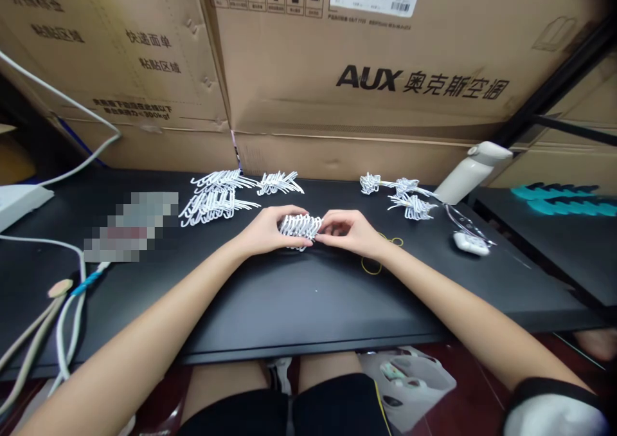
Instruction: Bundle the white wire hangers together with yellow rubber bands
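Note:
A bundle of white hooks is held just above the black tabletop, in front of my body. My left hand is closed round its left side, thumb below and fingers above. At the bundle's right end, the fingers and thumb of my right hand pinch it; what exactly lies between those fingertips is hidden. Beyond my left hand lie loose rows of similar white hooks and a smaller pile. Several tied bunches of hooks rest at the back right. Yellow rubber bands lie under my right wrist.
Large cardboard boxes stand behind the black table. A white bottle and a white earbud case are on the right. Leftward lie a blurred-out flat object and white cables. A plastic bag sits below the edge.

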